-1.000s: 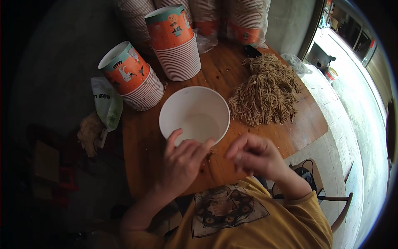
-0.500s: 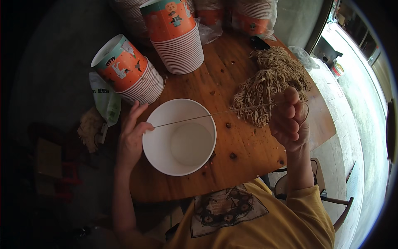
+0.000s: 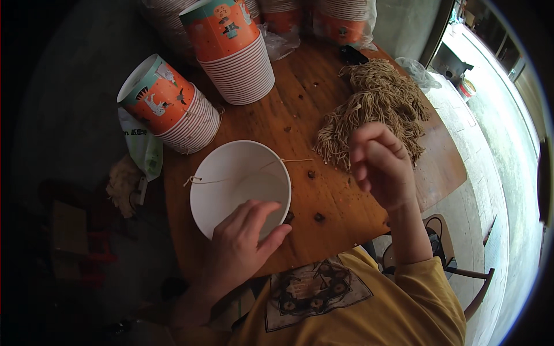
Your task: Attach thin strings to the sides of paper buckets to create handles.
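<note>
A white paper bucket (image 3: pixel 222 167) stands with its mouth up near the table's front edge. Thin tan string (image 3: pixel 297 160) lies over its mouth, with a small knot or loop at the left rim and a loose end past the right rim. Across the bucket's near rim reaches my left hand (image 3: pixel 245 239), its fingers stretched and thumb apart, holding nothing. My right hand (image 3: pixel 384 167) is raised right of the bucket, before a heap of tan strings (image 3: pixel 381 95). Its fingers curl loosely, and nothing shows between them.
Two stacks of nested orange-and-green paper buckets, a leaning left stack (image 3: pixel 167 101) and a taller right stack (image 3: pixel 236 63), stand behind on the wooden table (image 3: pixel 300 230). Bagged buckets (image 3: pixel 343 23) line the back. A dark object (image 3: pixel 353 56) lies beyond the strings. A chair (image 3: pixel 476 274) stands at right.
Both hands have let go of the string, which was taut between them and now rests across the bucket. My left hand moved right and nearer; my right hand shifted slightly left.
</note>
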The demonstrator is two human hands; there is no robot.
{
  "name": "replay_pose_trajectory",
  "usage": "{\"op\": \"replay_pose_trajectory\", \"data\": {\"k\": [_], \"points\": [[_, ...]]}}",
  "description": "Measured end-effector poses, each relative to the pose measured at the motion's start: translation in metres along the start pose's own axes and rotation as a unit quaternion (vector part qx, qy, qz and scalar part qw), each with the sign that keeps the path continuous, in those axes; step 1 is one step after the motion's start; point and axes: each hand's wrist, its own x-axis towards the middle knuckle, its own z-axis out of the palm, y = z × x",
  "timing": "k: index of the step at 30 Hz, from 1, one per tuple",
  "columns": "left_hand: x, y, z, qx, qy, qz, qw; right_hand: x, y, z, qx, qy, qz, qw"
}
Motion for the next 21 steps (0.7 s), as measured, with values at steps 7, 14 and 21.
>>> {"op": "replay_pose_trajectory", "data": {"k": [7, 14, 21], "points": [[0.002, 0.002, 0.005, 0.019, -0.012, 0.016, 1.000, 0.014, 0.060, -0.011, -0.230, -0.040, 0.209, 0.950], [0.000, 0.002, 0.006, -0.016, -0.020, -0.029, 0.999, 0.048, 0.095, -0.028, -0.107, 0.020, 0.241, 0.964], [0.000, 0.000, 0.003, -0.007, 0.018, -0.027, 0.999, 0.068, 0.063, -0.021, 0.303, 0.079, 0.064, 0.948]]}}
